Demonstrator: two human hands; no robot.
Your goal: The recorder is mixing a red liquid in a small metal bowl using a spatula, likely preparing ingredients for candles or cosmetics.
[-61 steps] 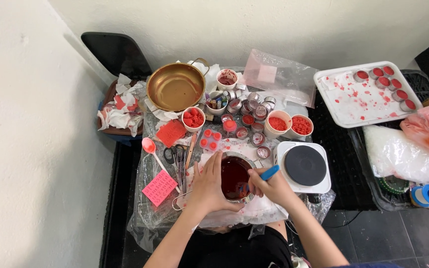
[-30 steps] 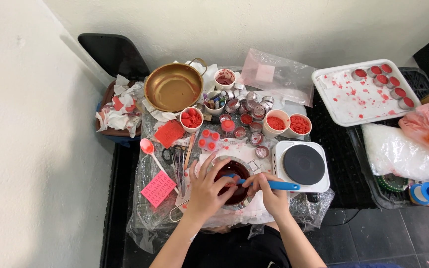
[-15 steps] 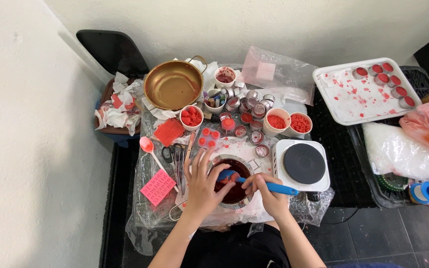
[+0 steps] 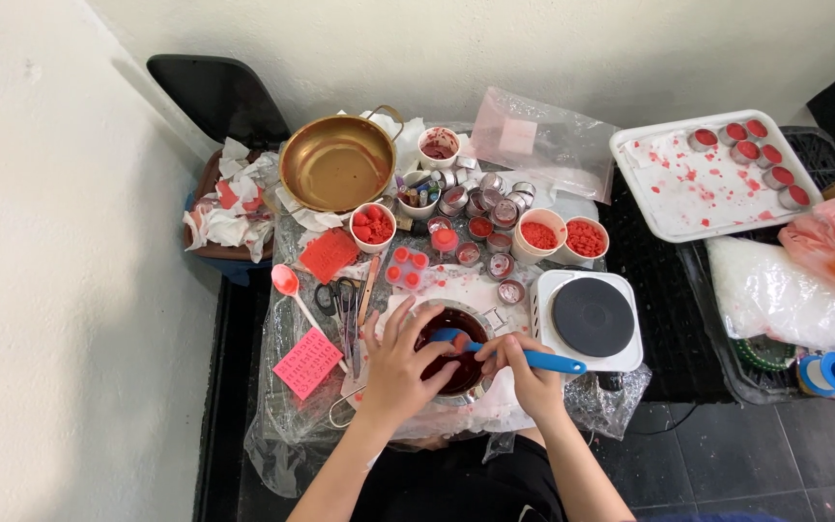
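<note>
Nearest the camera, the right hand (image 4: 524,372) is clenched on a blue-handled silicone spatula (image 4: 519,354), its blade dipped in a small round metal pot of dark red liquid (image 4: 451,350). The left hand (image 4: 400,362) steadies the pot, fingers spread over its near-left rim; that grip is a brace rather than a full grasp. The pot sits at the near edge of the plastic-covered desk (image 4: 292,425), just left of the white single-burner hotplate (image 4: 591,319).

Judgement: the stirring goes best with the blade kept low and the strokes slow, the left fingers clear of the liquid, and the pot held flat to avoid spills.

Further off stand small white cups of red pellets (image 4: 564,235), a brass-coloured pan (image 4: 337,162) and a white tray of filled round tins (image 4: 717,169).

Hidden: the spatula blade tip, the pot's near rim under the hands, and its handle. The liquid depth cannot be made out.
</note>
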